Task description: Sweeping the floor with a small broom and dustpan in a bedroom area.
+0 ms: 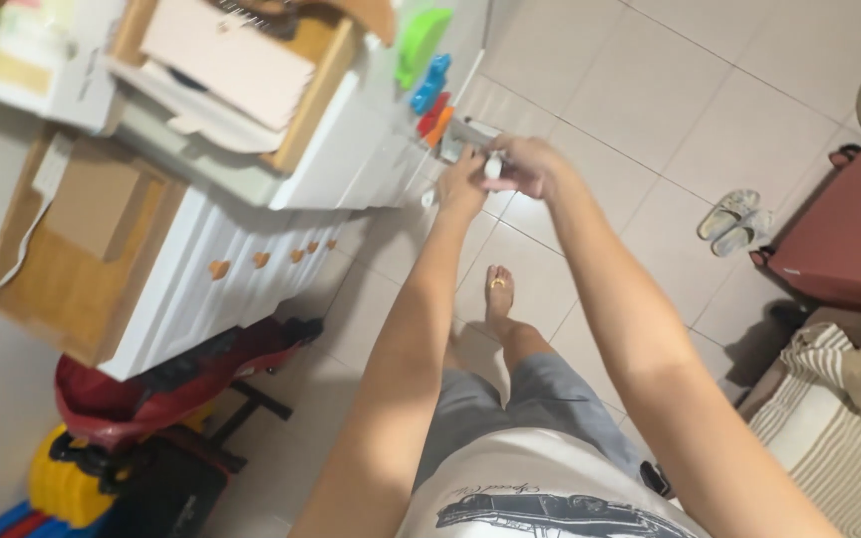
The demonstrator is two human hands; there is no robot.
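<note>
A: Head view, item one. We log our left hand (462,184) and right hand (525,164) stretched out together over the tiled floor (749,90), just beside the far corner of the white cabinet (346,159).

B: What do they hold?

A: A small white object (493,167), blurred. The right hand's grip is closed around it; the left hand touches its near side, but we cannot tell whether those fingers are clamped on it or only resting.

B: Handling?

A: We judge it light and rigid, likely plastic, easily carried in one hand. Smooth, so perhaps a little slippery. Best taken round the middle, where the right hand has it.

B: Axis and heading?

A: Too little shows. The visible bit seems to run roughly upright in the picture; which end leads we cannot say.

B: Item two, surroundings?

A: Green, blue, red and orange handles (429,70) on the cabinet front; a white chest of drawers (221,269) with orange knobs to the left; a red ride-on toy (161,384) near left; pale slippers (737,221) and a red suitcase (849,234) to the right.
</note>
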